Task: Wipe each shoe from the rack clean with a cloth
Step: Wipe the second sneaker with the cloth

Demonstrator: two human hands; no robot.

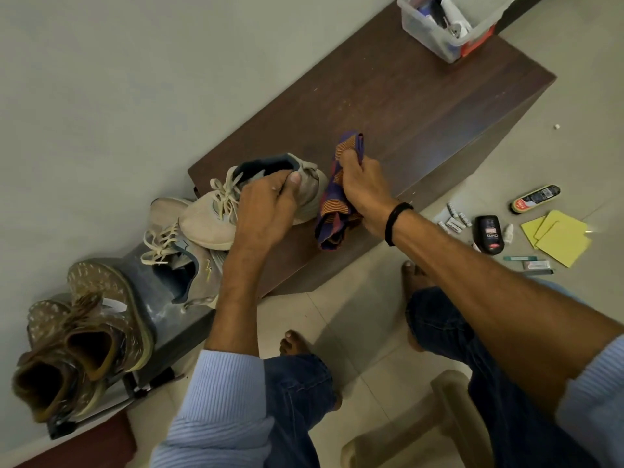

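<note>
Beige shoe (206,221) sits at the left end of the surface (405,106), our left grip (266,204) clamped on its heel, our right grip (364,190) clenched round the cloth (332,204) just beside it; we judge we're mid-wipe and next must press cloth along the heel.

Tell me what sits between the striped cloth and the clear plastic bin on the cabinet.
Nothing: the head view shows only bare brown cabinet top between striped cloth and bin.

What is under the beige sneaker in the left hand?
Brown cabinet top lies under the beige sneaker's heel; the second sneaker's toe lies under its front. The left hand and the shoe itself hide the sole.
</note>
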